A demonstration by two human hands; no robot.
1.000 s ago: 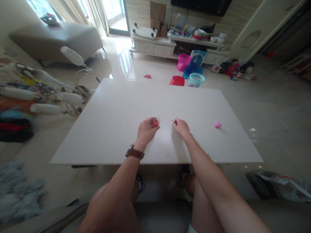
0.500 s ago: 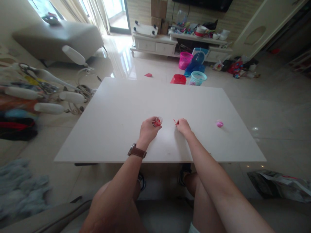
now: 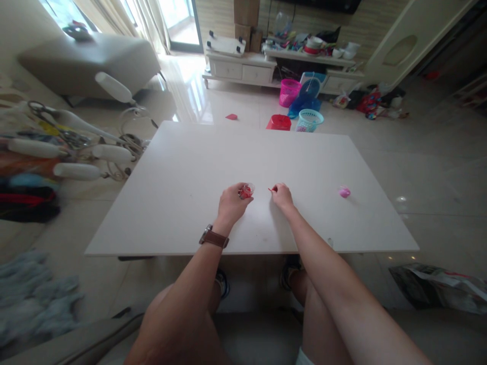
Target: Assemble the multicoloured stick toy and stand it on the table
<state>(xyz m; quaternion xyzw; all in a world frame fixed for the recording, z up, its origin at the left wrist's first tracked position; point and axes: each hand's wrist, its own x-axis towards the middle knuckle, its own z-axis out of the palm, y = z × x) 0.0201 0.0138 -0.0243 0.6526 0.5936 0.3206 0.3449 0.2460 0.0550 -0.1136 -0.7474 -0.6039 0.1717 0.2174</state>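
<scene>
Now, your left hand (image 3: 230, 204) is closed around a small clear container (image 3: 248, 189), which has something red inside; its open-looking mouth is turned up and a little to the right. Your right hand (image 3: 283, 196) pinches a thin red piece (image 3: 270, 190) between the fingertips, and one end of it points toward the container. The piece and the container are near each other but apart. Both hands are over the middle of the white table (image 3: 182, 157); whether they touch its surface, you cannot tell from here. On your left wrist is a brown-strapped watch (image 3: 214, 238). To the right of your right hand, well apart from it, a small pink object (image 3: 344, 192) lies on the table.
</scene>
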